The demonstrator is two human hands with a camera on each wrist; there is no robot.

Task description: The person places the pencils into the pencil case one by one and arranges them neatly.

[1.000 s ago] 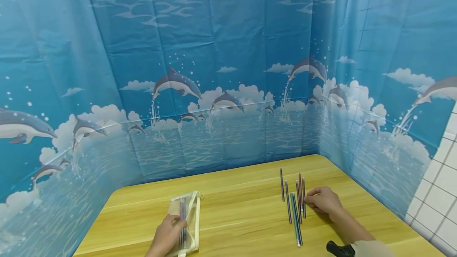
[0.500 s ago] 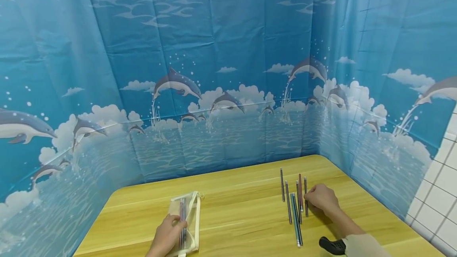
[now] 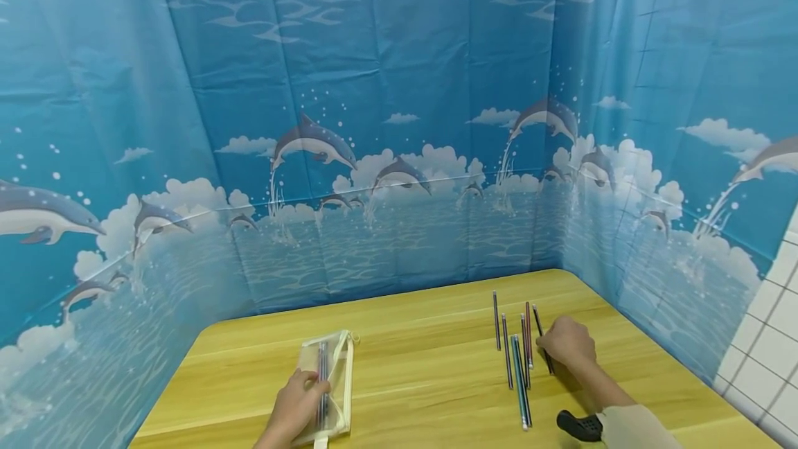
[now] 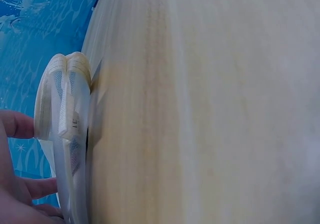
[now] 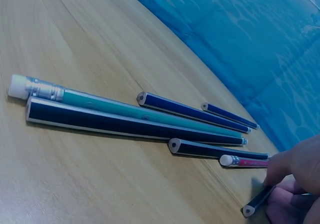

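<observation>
My left hand (image 3: 296, 404) grips a pale, see-through zippered pencil case (image 3: 343, 366) on the table's left side, with several pencils (image 3: 322, 359) inside it. In the left wrist view, the fingers (image 4: 20, 125) meet the side of the case's cream edge (image 4: 62, 91). At the right, thumb and fingers of my right hand (image 3: 570, 344) pinch a dark pencil (image 3: 539, 321), which slants on the table. Just left of it lie a red pencil (image 5: 255, 162), a teal one (image 5: 125, 110) and several dark blue pencils (image 5: 100, 119), roughly side by side. Part of the pinched pencil is hidden by the hand.
The wood-patterned table (image 3: 430, 366) has its back edge against a blue dolphin-print curtain (image 3: 399, 227). Another curtain panel runs along the right side, with white tiles (image 3: 769, 321) beyond. A black strap-like piece (image 3: 580, 427) sits at the right sleeve (image 3: 636, 428).
My right hand has drawn the dark pencil rightward, away from the red one, and its near end has swung right. The left hand stays on the pencil case. The head view has shifted slightly.
</observation>
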